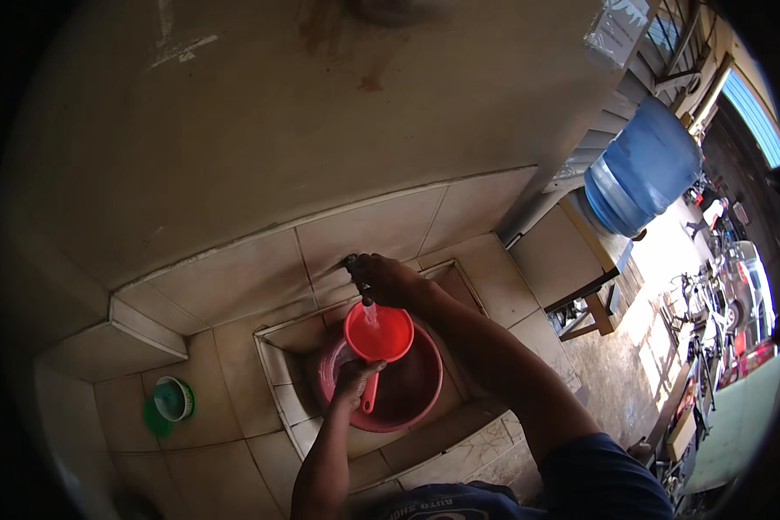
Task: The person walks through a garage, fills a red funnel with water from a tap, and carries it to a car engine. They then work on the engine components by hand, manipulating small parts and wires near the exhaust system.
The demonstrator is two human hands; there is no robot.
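Observation:
My left hand [354, 381] is closed around the handle side of a red water dipper [381, 342]. Water streams from the tap [367, 300] into the dipper's round bowl. My right hand [390, 281] is closed on the tap's top, at the tiled wall; its fingers partly hide the tap. Below the dipper, a larger pinkish-red basin [436, 390] rests in a square tiled sink [279, 374]. The dipper and my left hand cover part of the basin's inside.
On the tiled ledge to the left stands a small green and white tub [174, 399] beside a green piece [156, 419]. To the right, a big blue water jug [646, 165] sits on a cabinet [563, 247]. Bicycles [702, 303] and a vehicle [750, 286] stand farther off.

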